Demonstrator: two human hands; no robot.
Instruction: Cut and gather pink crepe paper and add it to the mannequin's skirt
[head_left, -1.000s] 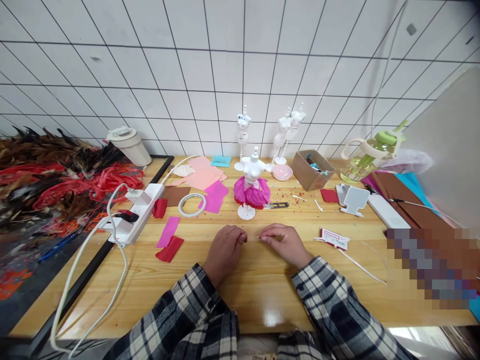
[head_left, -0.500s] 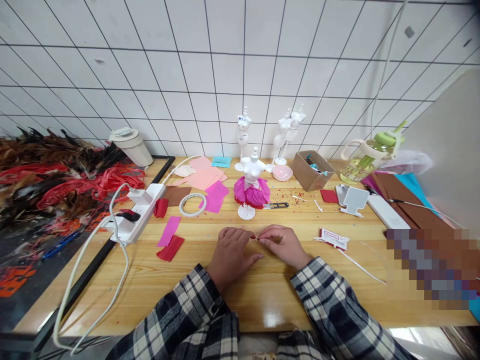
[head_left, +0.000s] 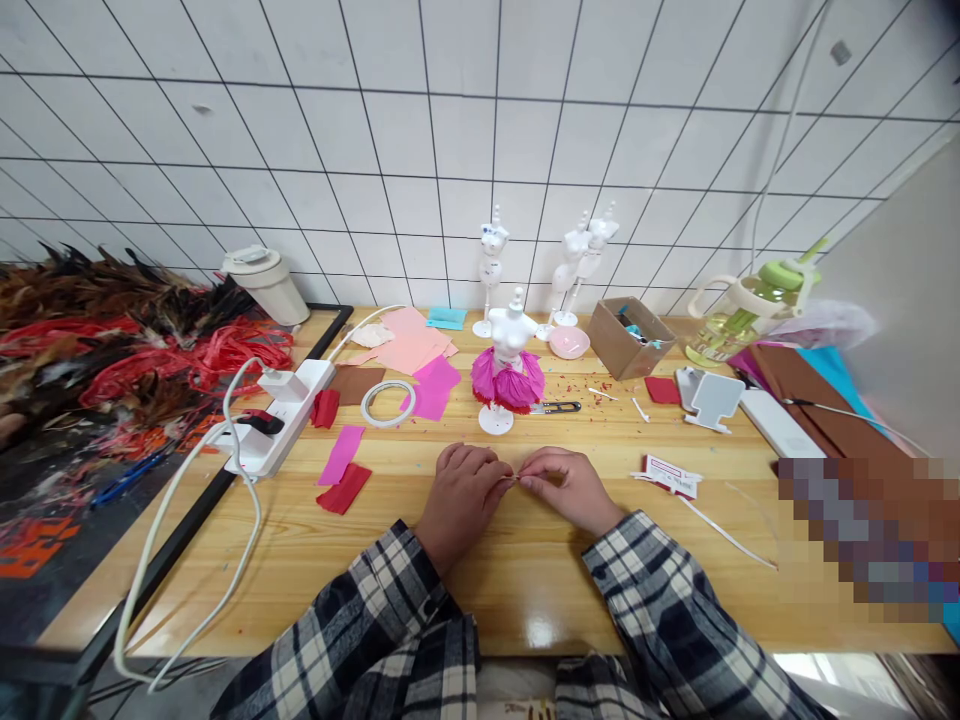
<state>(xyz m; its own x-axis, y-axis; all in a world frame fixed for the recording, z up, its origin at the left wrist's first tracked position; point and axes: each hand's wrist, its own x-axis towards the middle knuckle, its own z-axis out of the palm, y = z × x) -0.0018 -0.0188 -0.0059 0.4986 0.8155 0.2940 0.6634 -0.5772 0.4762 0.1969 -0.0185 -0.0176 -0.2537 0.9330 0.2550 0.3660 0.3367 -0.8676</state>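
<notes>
As its thumb no longer stretches out, the left hand (head_left: 461, 497) curls against the right hand (head_left: 568, 489); both pinch a tiny piece (head_left: 516, 479).

White mannequin (head_left: 512, 325) with magenta skirt (head_left: 508, 380), taken as reference. Behind it, the wall tiles (head_left: 375, 130) were white, ruled by dark grout lines. Beneath it, the table (head_left: 450, 590) showed honey-coloured wood grain. To its left lay pale pink sheets (head_left: 409, 345), a magenta sheet (head_left: 431, 388), red scraps (head_left: 343, 488), a white power strip (head_left: 281, 420) and brown, black and red feathers (head_left: 112, 340). To its right stood a pink bowl (head_left: 568, 342) and a brown box (head_left: 626, 340). In front of it, the sleeves (head_left: 375, 620) at the left hand (head_left: 461, 495) and right hand (head_left: 570, 488) bore a black, white and grey check.
</notes>
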